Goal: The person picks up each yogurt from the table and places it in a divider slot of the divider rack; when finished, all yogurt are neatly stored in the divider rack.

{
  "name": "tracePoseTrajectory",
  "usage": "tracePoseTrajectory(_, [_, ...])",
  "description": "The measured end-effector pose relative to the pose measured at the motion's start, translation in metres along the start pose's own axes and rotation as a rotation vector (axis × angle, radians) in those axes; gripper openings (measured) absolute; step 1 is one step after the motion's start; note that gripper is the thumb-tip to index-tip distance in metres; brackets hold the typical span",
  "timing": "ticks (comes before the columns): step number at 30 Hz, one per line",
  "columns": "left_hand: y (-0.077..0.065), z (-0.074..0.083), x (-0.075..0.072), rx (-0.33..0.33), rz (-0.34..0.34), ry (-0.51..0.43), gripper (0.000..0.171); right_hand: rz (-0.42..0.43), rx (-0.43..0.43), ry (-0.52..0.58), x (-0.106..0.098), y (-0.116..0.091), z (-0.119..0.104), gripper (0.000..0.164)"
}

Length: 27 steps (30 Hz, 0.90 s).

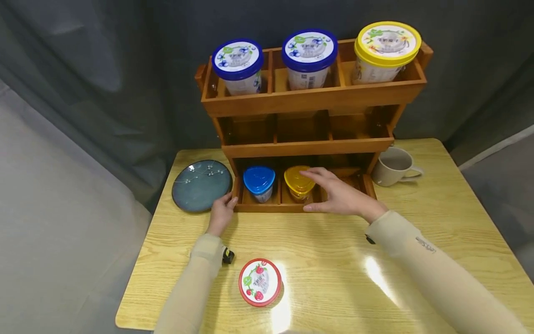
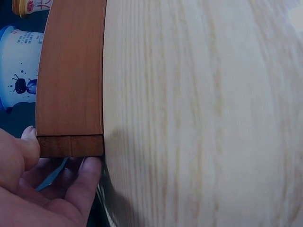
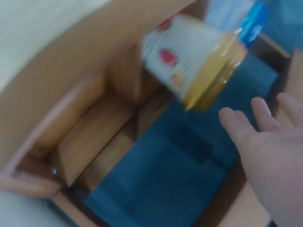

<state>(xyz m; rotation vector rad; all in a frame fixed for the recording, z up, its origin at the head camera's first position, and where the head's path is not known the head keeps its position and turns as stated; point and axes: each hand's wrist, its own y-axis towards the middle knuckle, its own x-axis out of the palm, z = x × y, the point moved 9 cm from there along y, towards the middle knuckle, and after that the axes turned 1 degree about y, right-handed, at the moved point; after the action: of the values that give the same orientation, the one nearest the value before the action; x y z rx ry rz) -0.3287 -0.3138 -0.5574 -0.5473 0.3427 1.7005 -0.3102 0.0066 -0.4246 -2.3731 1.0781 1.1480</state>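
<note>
A three-tier wooden shelf (image 1: 314, 99) stands at the back of the table. My left hand (image 1: 221, 215) grips the left front corner of its bottom tier, the thumb (image 2: 29, 146) on one side of the board end and fingers (image 2: 87, 182) on the other. In the bottom tier's middle compartment sits a small cup with a yellow lid (image 1: 298, 181); a blue-lidded cup (image 1: 259, 181) occupies the compartment left of it. My right hand (image 1: 340, 195) is spread just right of the yellow-lidded cup. In the right wrist view a gap shows between those fingers and the cup (image 3: 189, 59).
Two tubs with dark blue lids (image 1: 238, 58) (image 1: 309, 48) and one yellow-lidded tub (image 1: 388, 46) fill the top tier. A dark plate (image 1: 202, 185) lies left of the shelf, a mug (image 1: 392, 167) stands right. Nearer me on the table is a red-lidded tub (image 1: 260, 282).
</note>
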Motion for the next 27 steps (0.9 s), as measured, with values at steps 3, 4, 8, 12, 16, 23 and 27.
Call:
tracePoseTrajectory(3, [-0.001,0.002,0.0,0.001,0.004,0.01,0.045,0.014,-0.079,0.017,0.013,-0.014,-0.025,0.087])
tracePoseTrajectory(4, [-0.001,0.002,0.0,0.003,0.005,0.011,0.044,0.007,-0.101,0.027,0.02,-0.018,-0.034,0.085])
tracePoseTrajectory(8, [-0.001,0.003,0.0,0.01,0.012,0.011,0.044,-0.075,-0.198,0.049,0.056,-0.031,-0.065,0.086])
tracePoseTrajectory(12, [-0.002,0.003,0.001,0.007,0.009,0.01,0.044,-0.188,-0.264,0.02,0.1,-0.038,-0.087,0.095])
tracePoseTrajectory(16, [-0.002,0.002,0.001,0.007,0.01,0.01,0.045,-0.246,-0.318,-0.023,0.136,-0.037,-0.101,0.098])
tracePoseTrajectory(23, [-0.004,0.004,0.0,0.012,0.009,0.018,0.044,-0.239,-0.384,-0.083,0.164,-0.034,-0.111,0.104])
tracePoseTrajectory(27, [-0.005,0.005,0.001,-0.001,-0.004,0.017,0.045,-0.237,-0.393,-0.118,0.168,-0.034,-0.114,0.105])
